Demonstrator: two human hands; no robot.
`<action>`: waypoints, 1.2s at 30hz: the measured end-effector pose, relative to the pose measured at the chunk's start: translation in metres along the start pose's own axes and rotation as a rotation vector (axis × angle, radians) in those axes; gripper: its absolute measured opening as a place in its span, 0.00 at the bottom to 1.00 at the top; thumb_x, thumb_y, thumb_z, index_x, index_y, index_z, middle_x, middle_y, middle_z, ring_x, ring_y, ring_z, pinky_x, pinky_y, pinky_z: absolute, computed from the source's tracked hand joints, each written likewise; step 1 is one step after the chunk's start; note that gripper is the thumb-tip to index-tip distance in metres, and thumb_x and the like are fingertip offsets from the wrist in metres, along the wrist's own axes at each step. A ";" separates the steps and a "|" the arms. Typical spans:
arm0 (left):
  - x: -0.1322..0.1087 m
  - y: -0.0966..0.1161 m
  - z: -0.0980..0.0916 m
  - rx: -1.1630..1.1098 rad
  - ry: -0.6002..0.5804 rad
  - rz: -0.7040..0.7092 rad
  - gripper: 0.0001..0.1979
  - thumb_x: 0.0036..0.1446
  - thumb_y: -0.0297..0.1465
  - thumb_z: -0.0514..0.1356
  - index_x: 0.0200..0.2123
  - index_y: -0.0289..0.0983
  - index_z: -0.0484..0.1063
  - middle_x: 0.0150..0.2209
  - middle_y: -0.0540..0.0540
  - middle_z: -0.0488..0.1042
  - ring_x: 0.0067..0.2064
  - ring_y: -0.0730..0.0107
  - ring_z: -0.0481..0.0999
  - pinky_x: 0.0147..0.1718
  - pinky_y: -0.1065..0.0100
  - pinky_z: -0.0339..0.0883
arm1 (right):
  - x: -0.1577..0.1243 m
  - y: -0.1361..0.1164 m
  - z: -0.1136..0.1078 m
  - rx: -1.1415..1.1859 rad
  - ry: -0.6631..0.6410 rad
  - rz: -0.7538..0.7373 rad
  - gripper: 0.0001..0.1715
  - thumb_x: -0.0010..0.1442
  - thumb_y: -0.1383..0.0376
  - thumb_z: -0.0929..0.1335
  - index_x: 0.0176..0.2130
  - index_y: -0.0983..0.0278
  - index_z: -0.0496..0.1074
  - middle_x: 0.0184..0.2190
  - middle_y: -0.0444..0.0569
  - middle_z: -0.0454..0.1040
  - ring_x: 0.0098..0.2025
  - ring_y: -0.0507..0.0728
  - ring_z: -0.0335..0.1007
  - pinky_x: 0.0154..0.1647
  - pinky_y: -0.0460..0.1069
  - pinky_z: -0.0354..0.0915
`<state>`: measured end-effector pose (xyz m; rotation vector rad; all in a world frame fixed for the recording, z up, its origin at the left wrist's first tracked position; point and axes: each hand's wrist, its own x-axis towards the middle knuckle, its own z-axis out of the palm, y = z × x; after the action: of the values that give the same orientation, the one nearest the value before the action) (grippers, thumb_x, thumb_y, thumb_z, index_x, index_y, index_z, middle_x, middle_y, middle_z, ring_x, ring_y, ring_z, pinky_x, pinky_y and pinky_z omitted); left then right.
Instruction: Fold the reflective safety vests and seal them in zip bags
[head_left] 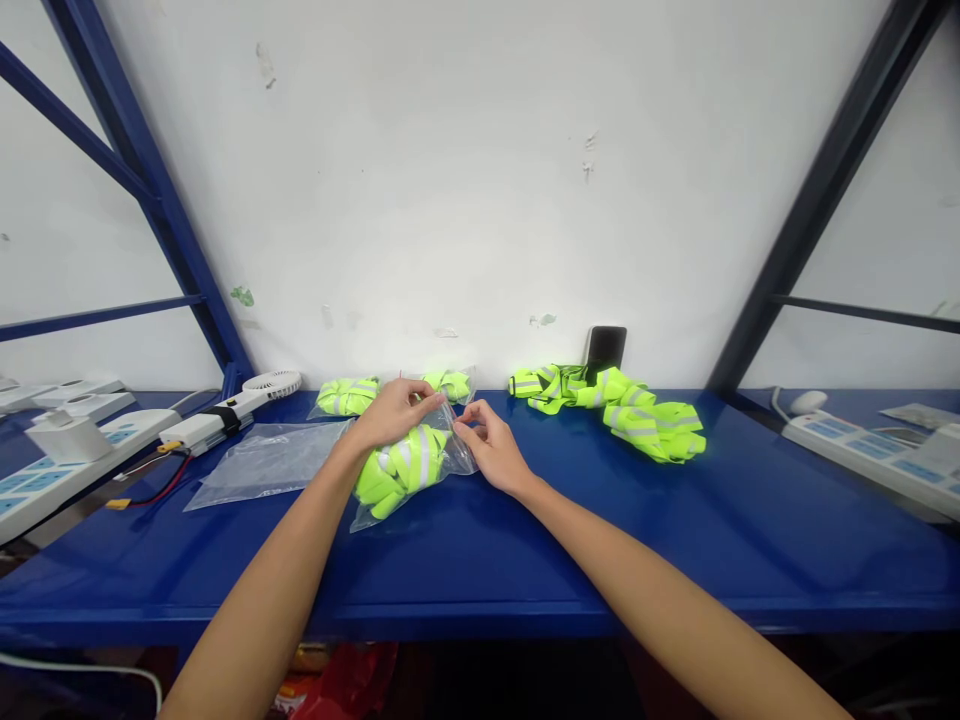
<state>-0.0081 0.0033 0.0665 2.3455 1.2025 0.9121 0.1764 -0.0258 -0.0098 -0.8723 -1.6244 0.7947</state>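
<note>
A person leans over a blue worktop (525, 565), both bare hands working at a clear plastic bag (459, 455) that lies on it. Inside the bag is a folded neon-yellow hi-vis vest (401, 468), its grey reflective strips showing through the plastic, and the bag sits near the middle of the view, just in front of the wall.

The left hand (391, 415) is curled over the top of the bag, its fingers (427, 398) drawn together and pinching the plastic at the upper edge. The right hand (491, 447) comes in from the other side, thumb and forefinger pressed together on the bag's edge, with the other fingers (480, 432) loosely bent. The two hands are close but not touching.

Everything else is easiest to place from that bag. Just left of it lies a flat plastic sheet (264, 465), probably another bag, and behind it sit a folded vest (347, 396) and a second bagged vest (448, 385). To the right is a loose heap of vests (611, 412), with a black phone (606, 350) propped upright behind it against the wall (465, 180). Further left are a white handheld fan (229, 415) and a power strip (75, 470) — a red-and-black wire (154, 485) runs beside them. Far to the right sits another power strip (855, 450).
</note>
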 end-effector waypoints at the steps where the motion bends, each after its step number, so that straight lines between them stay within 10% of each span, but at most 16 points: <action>1: 0.000 0.000 0.000 0.006 -0.002 0.002 0.21 0.56 0.46 0.55 0.29 0.34 0.75 0.22 0.49 0.69 0.24 0.72 0.64 0.24 0.71 0.55 | 0.000 -0.003 -0.001 -0.049 -0.009 -0.018 0.10 0.60 0.56 0.65 0.36 0.61 0.65 0.31 0.42 0.72 0.25 0.50 0.66 0.27 0.45 0.61; 14: 0.001 -0.006 0.002 0.072 0.007 -0.011 0.19 0.55 0.45 0.56 0.31 0.35 0.74 0.23 0.49 0.69 0.26 0.70 0.64 0.25 0.70 0.55 | 0.005 -0.006 -0.003 -0.297 0.041 0.072 0.15 0.54 0.54 0.69 0.33 0.63 0.76 0.30 0.48 0.77 0.27 0.54 0.70 0.34 0.49 0.63; 30: 0.000 -0.005 0.009 0.059 0.016 0.034 0.16 0.63 0.43 0.48 0.33 0.38 0.66 0.32 0.47 0.76 0.30 0.67 0.70 0.30 0.68 0.58 | 0.010 0.008 0.006 0.274 0.100 0.211 0.14 0.47 0.59 0.73 0.25 0.64 0.67 0.25 0.51 0.77 0.30 0.58 0.76 0.31 0.49 0.68; 36: -0.001 -0.003 0.011 0.176 0.025 0.061 0.14 0.64 0.41 0.47 0.32 0.39 0.64 0.29 0.48 0.75 0.30 0.66 0.70 0.29 0.68 0.55 | 0.011 0.010 0.002 0.362 0.055 0.368 0.22 0.45 0.61 0.74 0.40 0.66 0.73 0.25 0.48 0.78 0.28 0.56 0.75 0.31 0.50 0.68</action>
<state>-0.0028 0.0040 0.0558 2.5281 1.2746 0.8905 0.1744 -0.0109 -0.0133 -0.9292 -1.2314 1.2654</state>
